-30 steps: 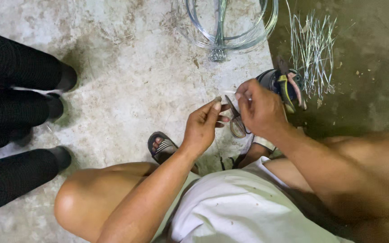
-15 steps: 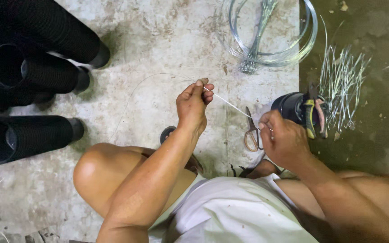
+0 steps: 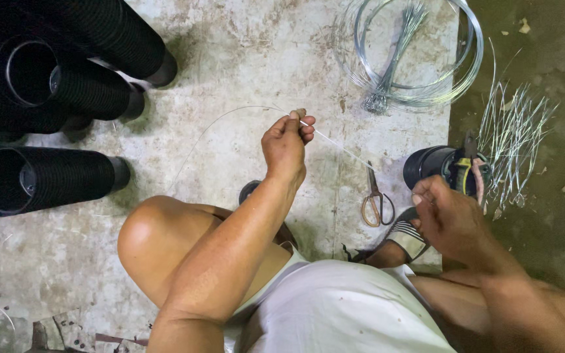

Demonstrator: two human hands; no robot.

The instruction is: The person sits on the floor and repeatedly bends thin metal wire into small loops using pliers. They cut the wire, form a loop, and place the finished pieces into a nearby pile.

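My left hand point(image 3: 286, 145) is raised over the concrete floor and pinches a thin silver wire point(image 3: 230, 114). The wire curves away to the left and runs taut down to the right toward my right hand point(image 3: 446, 219). My right hand is closed near my right foot, beside a black cylinder point(image 3: 429, 165); its fingers seem to grip the wire's other end. Scissors point(image 3: 375, 199) with orange handles lie on the floor between my hands. Pliers point(image 3: 469, 171) with yellow and pink grips rest on the black cylinder.
Several black ribbed pipes point(image 3: 47, 176) lie at the left. A coil of silver wire point(image 3: 420, 55) lies at the top. A bunch of short cut wires point(image 3: 514, 134) lies at the right on darker floor. My knee point(image 3: 148, 235) and sandalled foot point(image 3: 403, 238) are below.
My hands have drawn apart, from close together over the scissors to a stretched wire between them. My right hand has dropped lower right. The view has shifted so the pipes show more.
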